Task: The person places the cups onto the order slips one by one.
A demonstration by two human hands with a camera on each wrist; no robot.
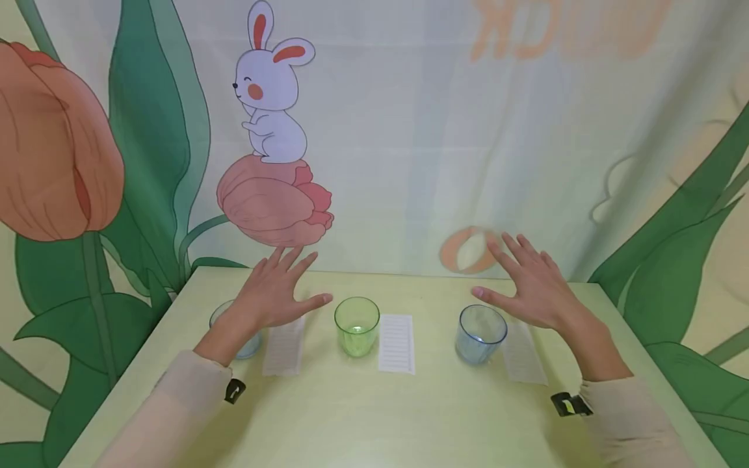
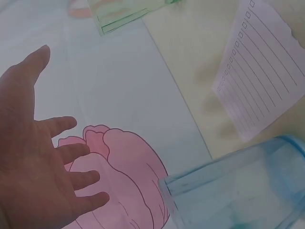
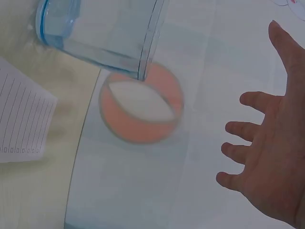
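Observation:
My left hand [image 1: 272, 296] hovers with spread fingers above the table, partly covering a blue glass [image 1: 248, 346] at the left. In the left wrist view that hand [image 2: 43, 148] holds nothing. My right hand [image 1: 538, 286] is also raised with fingers apart, just behind and right of another blue glass [image 1: 480, 335]. The right wrist view shows this hand [image 3: 271, 152] with nothing in it. Between the hands stands an upright green glass [image 1: 357, 328]. Beside each glass lies a lined paper slip: left slip [image 1: 283, 348], middle slip [image 1: 396, 344], right slip [image 1: 525, 354].
The pale yellow table [image 1: 374, 416] ends at a printed curtain [image 1: 386, 162] hanging behind it. Dark clips sit at both cuffs, a left clip [image 1: 235, 390] and a right clip [image 1: 570, 404].

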